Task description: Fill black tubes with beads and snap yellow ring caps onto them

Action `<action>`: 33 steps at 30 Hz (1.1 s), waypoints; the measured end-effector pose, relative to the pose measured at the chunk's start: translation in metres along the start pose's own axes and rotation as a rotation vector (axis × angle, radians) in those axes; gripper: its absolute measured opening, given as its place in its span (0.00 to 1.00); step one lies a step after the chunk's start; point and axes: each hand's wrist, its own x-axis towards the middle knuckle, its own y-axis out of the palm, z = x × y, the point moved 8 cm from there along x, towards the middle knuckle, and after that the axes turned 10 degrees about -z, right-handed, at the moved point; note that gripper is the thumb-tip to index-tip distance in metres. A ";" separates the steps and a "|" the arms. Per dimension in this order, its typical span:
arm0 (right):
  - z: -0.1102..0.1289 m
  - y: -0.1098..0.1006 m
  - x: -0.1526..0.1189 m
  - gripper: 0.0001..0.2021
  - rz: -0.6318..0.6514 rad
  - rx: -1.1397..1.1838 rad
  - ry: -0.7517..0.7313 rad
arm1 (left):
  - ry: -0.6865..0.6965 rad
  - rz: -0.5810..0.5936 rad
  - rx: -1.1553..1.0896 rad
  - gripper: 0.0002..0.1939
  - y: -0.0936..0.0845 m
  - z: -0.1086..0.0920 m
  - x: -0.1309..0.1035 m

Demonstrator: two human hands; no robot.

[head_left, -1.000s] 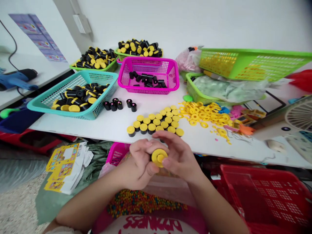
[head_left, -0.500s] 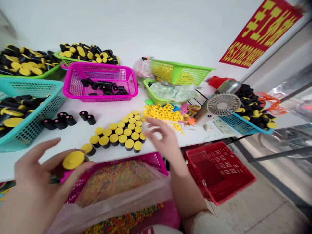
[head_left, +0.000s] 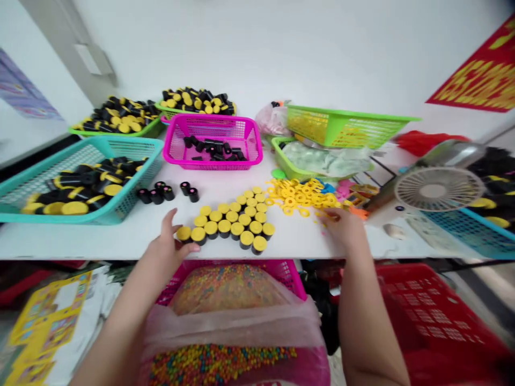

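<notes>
My left hand (head_left: pixel 171 244) curls its thumb and fingers around a short black canister with a yellow lid (head_left: pixel 184 233), at the left end of a group of matching canisters (head_left: pixel 232 216) standing upright on the white table. My right hand (head_left: pixel 344 228) is low over the table at the right edge of a loose pile of yellow plastic rings (head_left: pixel 300 194). Its fingers are bent together, and whatever lies between the tips is too small and blurred to make out. Several black canisters with pink-marked tops (head_left: pixel 156 193) stand apart behind my left hand.
A turquoise basket (head_left: pixel 132 195) at left and green baskets behind hold yellow-and-black canisters. A magenta basket (head_left: pixel 173 153) holds black pieces. A fan (head_left: pixel 438 188) lies right of the rings. Below the table edge sits a bag of coloured beads (head_left: pixel 225 292); a red crate (head_left: pixel 426 305) is lower right.
My left hand has brought its yellow-lidded canister down against the group on the table. My right hand has moved right, from the canisters to the ring pile. The view has shifted left.
</notes>
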 end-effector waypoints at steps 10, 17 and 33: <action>0.034 -0.044 -0.036 0.15 -0.280 0.702 0.090 | 0.275 -0.019 0.624 0.23 -0.015 -0.052 0.084; 0.101 -0.038 -0.086 0.06 0.007 1.276 0.051 | 0.158 -0.033 0.683 0.16 0.025 -0.037 0.111; 0.242 -0.067 -0.173 0.22 0.033 0.980 -0.957 | 0.197 0.171 -0.511 0.18 -0.008 -0.128 -0.036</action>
